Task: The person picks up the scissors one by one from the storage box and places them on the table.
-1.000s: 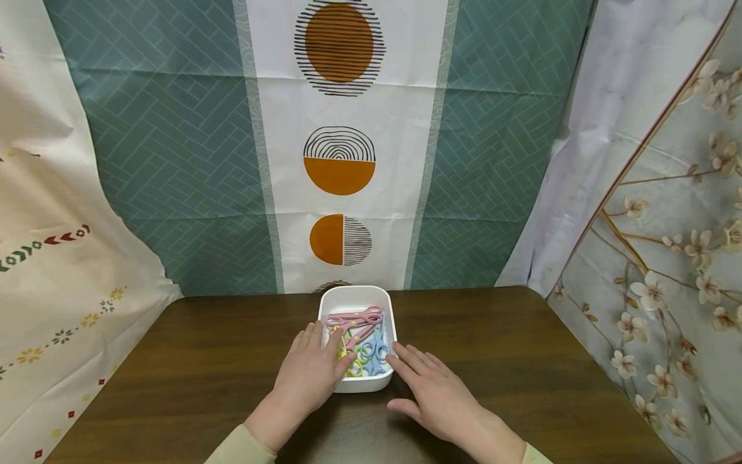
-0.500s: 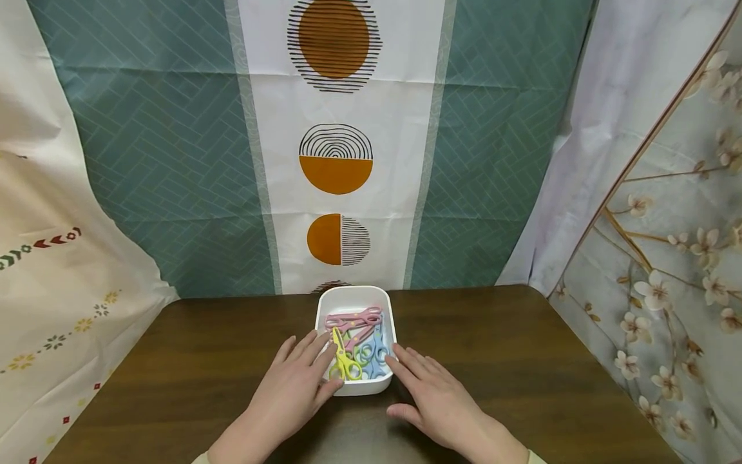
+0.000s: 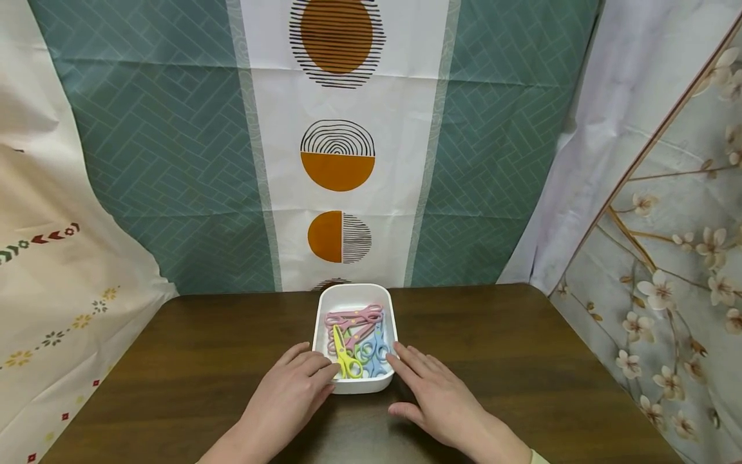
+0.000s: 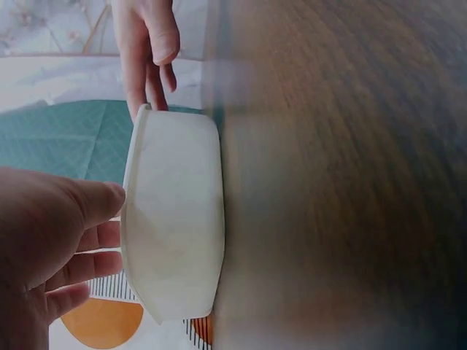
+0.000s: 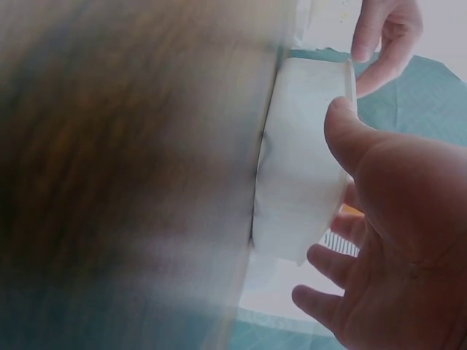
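Observation:
A white plastic box (image 3: pixel 362 386) stands on the table, holding several pairs of small scissors. Pink scissors (image 3: pixel 356 316) lie toward its back, blue scissors (image 3: pixel 378 351) on the right, and yellow scissors (image 3: pixel 342 351) on top at the front left. At the box's left rim is my left hand (image 3: pixel 288 388), fingers loosely bent; its thumb tip is by the rim in the left wrist view, where the box wall (image 4: pixel 175 211) hides the scissors. My right hand (image 3: pixel 438 394) has its straight fingertips at the right rim, thumb spread apart. Neither hand holds anything.
The dark wooden table (image 3: pixel 493 341) extends to both sides of the box. Behind it hangs a green and white patterned cloth (image 3: pixel 487 193). A cream cloth (image 3: pixel 87 258) hangs on the left, a floral one (image 3: pixel 655 258) on the right.
My left hand has drawn back from over the box to its left rim, uncovering the yellow scissors, and its fingers have bent more. My right hand stays nearly still.

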A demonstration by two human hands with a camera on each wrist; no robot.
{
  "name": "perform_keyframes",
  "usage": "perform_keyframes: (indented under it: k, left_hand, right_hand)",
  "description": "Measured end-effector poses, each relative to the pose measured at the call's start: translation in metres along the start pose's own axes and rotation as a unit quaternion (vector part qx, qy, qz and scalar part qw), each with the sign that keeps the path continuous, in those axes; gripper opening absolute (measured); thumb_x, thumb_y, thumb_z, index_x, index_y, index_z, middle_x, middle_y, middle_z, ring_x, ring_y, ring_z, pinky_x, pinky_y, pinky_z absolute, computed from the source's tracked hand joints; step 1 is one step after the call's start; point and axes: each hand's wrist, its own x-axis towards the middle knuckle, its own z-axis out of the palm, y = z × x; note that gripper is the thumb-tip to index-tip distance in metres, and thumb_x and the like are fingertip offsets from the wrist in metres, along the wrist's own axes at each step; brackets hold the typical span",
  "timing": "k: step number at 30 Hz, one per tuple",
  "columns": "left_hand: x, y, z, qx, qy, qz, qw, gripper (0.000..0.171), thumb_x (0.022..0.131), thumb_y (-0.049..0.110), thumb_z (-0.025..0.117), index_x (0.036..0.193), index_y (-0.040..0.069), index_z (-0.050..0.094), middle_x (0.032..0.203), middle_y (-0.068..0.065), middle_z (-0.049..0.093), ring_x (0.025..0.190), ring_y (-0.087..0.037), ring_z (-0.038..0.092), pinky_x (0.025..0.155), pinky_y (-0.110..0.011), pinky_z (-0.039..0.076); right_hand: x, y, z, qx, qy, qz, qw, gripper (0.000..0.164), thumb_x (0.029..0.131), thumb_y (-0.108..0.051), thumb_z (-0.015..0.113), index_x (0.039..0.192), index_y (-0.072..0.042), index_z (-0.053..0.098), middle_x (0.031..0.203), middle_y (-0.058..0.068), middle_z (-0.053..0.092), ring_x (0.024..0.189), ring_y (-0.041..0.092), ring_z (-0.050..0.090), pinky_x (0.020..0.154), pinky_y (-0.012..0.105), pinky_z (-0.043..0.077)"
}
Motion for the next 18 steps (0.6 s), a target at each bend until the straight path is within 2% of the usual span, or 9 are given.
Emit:
perform_keyframes:
  k: [6, 13, 18]
  left_hand:
    - [-0.0013, -0.0008, 0.0019, 0.007, 0.025, 0.017, 0.9995, 0.029, 0.08, 0.01, 0.097, 0.102, 0.017, 0.08, 0.094, 0.007, 0.072, 0.089, -0.018, 0.068, 0.088, -0.038, 0.058]
    - [-0.001, -0.0014, 0.0054, 0.001, 0.035, 0.025, 0.9991, 0.023, 0.083, 0.006, 0.092, 0.09, 0.019, 0.074, 0.087, 0.01, 0.069, 0.084, -0.015, 0.064, 0.081, -0.034, 0.057]
    - [0.001, -0.0019, 0.0079, 0.011, 0.032, 0.043, 0.9985, 0.028, 0.081, -0.002, 0.088, 0.086, 0.018, 0.069, 0.084, 0.009, 0.066, 0.081, -0.014, 0.063, 0.074, -0.03, 0.055]
  right_hand:
    - [0.0006, 0.0004, 0.0008, 0.004, 0.0, -0.003, 1.0, 0.078, 0.104, -0.051, 0.073, 0.168, -0.014, 0.047, 0.177, 0.009, 0.036, 0.158, 0.035, 0.043, 0.122, 0.057, 0.041]
    - [0.0, 0.0009, 0.0012, 0.004, 0.001, -0.004, 1.0, 0.078, 0.105, -0.051, 0.073, 0.168, -0.014, 0.047, 0.177, 0.009, 0.037, 0.157, 0.034, 0.044, 0.122, 0.057, 0.041]
    - [-0.0004, 0.0022, 0.0019, 0.006, 0.005, -0.006, 1.0, 0.077, 0.105, -0.051, 0.073, 0.168, -0.014, 0.047, 0.177, 0.009, 0.037, 0.157, 0.033, 0.045, 0.122, 0.056, 0.041]
